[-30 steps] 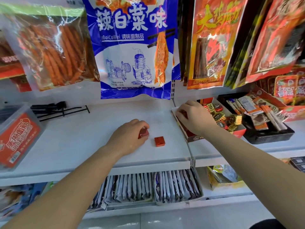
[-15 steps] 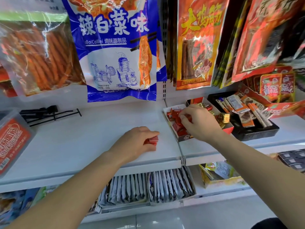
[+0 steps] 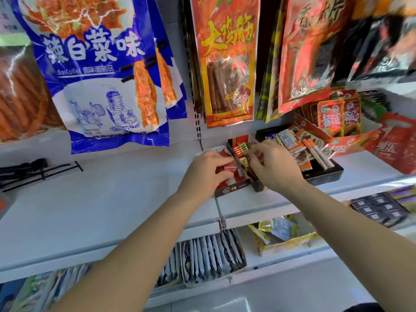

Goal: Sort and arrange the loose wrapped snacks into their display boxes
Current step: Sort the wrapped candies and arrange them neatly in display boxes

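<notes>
**Two hands at the boxes, loose pieces nearly all in**

Both hands work at the display boxes on the white shelf (image 3: 108,203), seen from the one head view. The left hand (image 3: 203,174) hovers over the left display box (image 3: 231,188), its fingers (image 3: 225,159) pinched closed on a red wrapped snack (image 3: 229,168) held just above the other red pieces lying in that box. The right hand (image 3: 273,167) reaches into the neighbouring right display box (image 3: 254,183), its fingers (image 3: 253,159) closed on a gold wrapped snack (image 3: 244,161); more gold and red-gold pieces (image 3: 242,147) sit at the back of that compartment.

As for progress, I judge the sorting to be far along. The open stretch of shelf to the left of the boxes shows no loose snack; only some black hooks (image 3: 38,172) lie there, well apart from the work. What seems left is setting down the two pieces in hand and tidying the rows, since the red pieces look tumbled rather than lined up. How full either box is I cannot tell, as the hands cover much of both. The black tray (image 3: 324,174) of stick snacks just beside them looks jumbled too, though whether it belongs to this job is unclear.
</notes>
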A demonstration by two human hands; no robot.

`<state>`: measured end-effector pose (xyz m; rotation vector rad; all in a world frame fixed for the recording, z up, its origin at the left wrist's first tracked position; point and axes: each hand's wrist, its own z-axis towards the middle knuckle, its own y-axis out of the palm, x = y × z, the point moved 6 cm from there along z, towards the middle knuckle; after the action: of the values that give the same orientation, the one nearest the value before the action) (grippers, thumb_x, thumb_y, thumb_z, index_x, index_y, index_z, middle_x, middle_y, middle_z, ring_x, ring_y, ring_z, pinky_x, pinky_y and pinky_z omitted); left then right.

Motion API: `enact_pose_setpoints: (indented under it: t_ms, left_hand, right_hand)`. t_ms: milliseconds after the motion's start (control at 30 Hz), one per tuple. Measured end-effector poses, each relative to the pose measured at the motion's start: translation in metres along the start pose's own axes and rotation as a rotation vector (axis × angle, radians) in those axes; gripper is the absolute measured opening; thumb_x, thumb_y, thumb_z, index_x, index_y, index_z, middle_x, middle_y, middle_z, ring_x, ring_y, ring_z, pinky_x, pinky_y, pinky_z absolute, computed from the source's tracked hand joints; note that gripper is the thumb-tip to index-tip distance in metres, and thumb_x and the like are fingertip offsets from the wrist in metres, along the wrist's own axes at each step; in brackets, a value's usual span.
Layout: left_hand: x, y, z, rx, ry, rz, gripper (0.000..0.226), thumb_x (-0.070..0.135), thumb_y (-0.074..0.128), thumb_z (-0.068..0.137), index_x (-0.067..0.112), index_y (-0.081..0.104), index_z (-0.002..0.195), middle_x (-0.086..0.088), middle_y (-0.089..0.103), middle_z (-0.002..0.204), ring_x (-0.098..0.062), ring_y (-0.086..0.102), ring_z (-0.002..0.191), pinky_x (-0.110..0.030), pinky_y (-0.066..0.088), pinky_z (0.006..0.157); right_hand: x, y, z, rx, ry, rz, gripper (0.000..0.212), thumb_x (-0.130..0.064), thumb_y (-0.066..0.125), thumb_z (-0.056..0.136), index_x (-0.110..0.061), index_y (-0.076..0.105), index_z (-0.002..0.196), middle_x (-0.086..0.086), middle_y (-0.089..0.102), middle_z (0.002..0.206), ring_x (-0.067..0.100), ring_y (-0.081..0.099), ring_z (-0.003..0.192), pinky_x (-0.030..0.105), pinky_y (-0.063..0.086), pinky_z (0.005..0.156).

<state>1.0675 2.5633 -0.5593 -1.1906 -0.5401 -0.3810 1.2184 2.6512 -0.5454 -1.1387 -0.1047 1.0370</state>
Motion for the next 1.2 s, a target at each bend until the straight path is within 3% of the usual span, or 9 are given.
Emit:
enact_pose_setpoints:
  t_ms: [233, 433, 500, 567, 633, 700, 867, 1000, 1200]
  left_hand:
    - [0.001, 0.015, 0.001, -0.003, 0.017, -0.002, 0.051, 0.023, 0.077, 0.083, 0.022, 0.064, 0.131, 0.000, 0.062, 0.128, -0.016, 0.055, 0.119, -0.033, 0.043, 0.105]
    - [-0.005, 0.004, -0.011, -0.005, -0.028, -0.080, 0.065, 0.023, 0.079, 0.081, 0.026, 0.052, 0.141, 0.006, 0.054, 0.137, -0.005, 0.048, 0.122, -0.024, 0.038, 0.108]
    - [-0.010, -0.004, -0.015, 0.049, -0.031, -0.042, 0.061, 0.030, 0.081, 0.078, 0.028, 0.057, 0.134, 0.010, 0.055, 0.130, -0.005, 0.050, 0.118, -0.024, 0.041, 0.103]
    - [-0.015, -0.010, -0.022, 0.061, -0.032, 0.048, 0.045, 0.038, 0.081, 0.075, 0.031, 0.061, 0.114, 0.013, 0.056, 0.115, -0.007, 0.053, 0.108, -0.026, 0.045, 0.093]
    - [-0.021, -0.010, -0.030, -0.008, -0.026, 0.125, 0.032, 0.043, 0.080, 0.075, 0.032, 0.060, 0.097, 0.019, 0.053, 0.103, -0.008, 0.051, 0.102, -0.027, 0.043, 0.084]
    - [-0.026, -0.009, -0.037, -0.063, -0.011, 0.153, 0.022, 0.044, 0.077, 0.078, 0.034, 0.063, 0.092, 0.023, 0.047, 0.101, -0.007, 0.049, 0.104, -0.029, 0.042, 0.085]
    - [-0.033, -0.013, -0.048, -0.142, 0.006, 0.219, 0.027, 0.043, 0.066, 0.089, 0.039, 0.066, 0.116, 0.016, 0.046, 0.107, -0.010, 0.044, 0.109, -0.034, 0.044, 0.090]
    - [-0.035, -0.014, -0.058, -0.210, 0.021, 0.285, 0.039, 0.043, 0.057, 0.094, 0.042, 0.056, 0.133, 0.012, 0.044, 0.114, -0.010, 0.041, 0.112, -0.033, 0.045, 0.091]
    - [-0.031, -0.018, -0.071, -0.248, 0.048, 0.395, 0.045, 0.041, 0.048, 0.097, 0.041, 0.043, 0.142, 0.008, 0.045, 0.120, -0.013, 0.041, 0.114, -0.033, 0.047, 0.088]
  right_hand:
    - [0.000, 0.002, -0.004, -0.035, -0.085, 0.053, 0.014, -0.014, 0.058, 0.092, -0.010, 0.071, 0.093, -0.004, 0.055, 0.086, 0.018, 0.056, 0.080, 0.035, 0.051, 0.067]
    - [-0.014, 0.010, -0.008, -0.109, -0.145, -0.005, 0.013, -0.020, 0.063, 0.088, -0.017, 0.073, 0.096, -0.002, 0.065, 0.094, 0.020, 0.059, 0.088, 0.032, 0.050, 0.066]
    - [-0.016, 0.014, -0.012, -0.155, -0.160, -0.062, 0.015, -0.027, 0.065, 0.087, -0.021, 0.074, 0.097, -0.003, 0.063, 0.094, 0.021, 0.059, 0.088, 0.029, 0.046, 0.065]
    - [-0.018, 0.018, -0.016, -0.188, -0.164, -0.137, 0.016, -0.033, 0.064, 0.086, -0.024, 0.073, 0.095, -0.003, 0.060, 0.092, 0.024, 0.059, 0.088, 0.031, 0.047, 0.067]
    - [-0.020, 0.019, -0.019, -0.198, -0.163, -0.200, 0.019, -0.036, 0.061, 0.086, -0.025, 0.073, 0.097, -0.001, 0.058, 0.093, 0.026, 0.059, 0.091, 0.035, 0.049, 0.072]
    - [-0.023, 0.020, -0.021, -0.213, -0.169, -0.256, 0.020, -0.038, 0.060, 0.087, -0.026, 0.071, 0.099, 0.001, 0.057, 0.097, 0.027, 0.057, 0.096, 0.036, 0.047, 0.078]
    - [-0.038, 0.025, -0.025, -0.255, -0.194, -0.362, 0.017, -0.025, 0.060, 0.090, -0.023, 0.064, 0.106, 0.001, 0.061, 0.107, 0.028, 0.055, 0.104, 0.038, 0.044, 0.085]
    - [-0.042, 0.027, -0.025, -0.237, -0.125, -0.383, 0.015, -0.017, 0.063, 0.087, -0.024, 0.069, 0.099, 0.000, 0.066, 0.101, 0.028, 0.058, 0.102, 0.039, 0.045, 0.085]
    - [-0.041, 0.027, -0.029, -0.192, -0.008, -0.380, 0.013, -0.025, 0.072, 0.081, -0.034, 0.072, 0.090, -0.008, 0.072, 0.093, 0.027, 0.057, 0.101, 0.039, 0.037, 0.085]
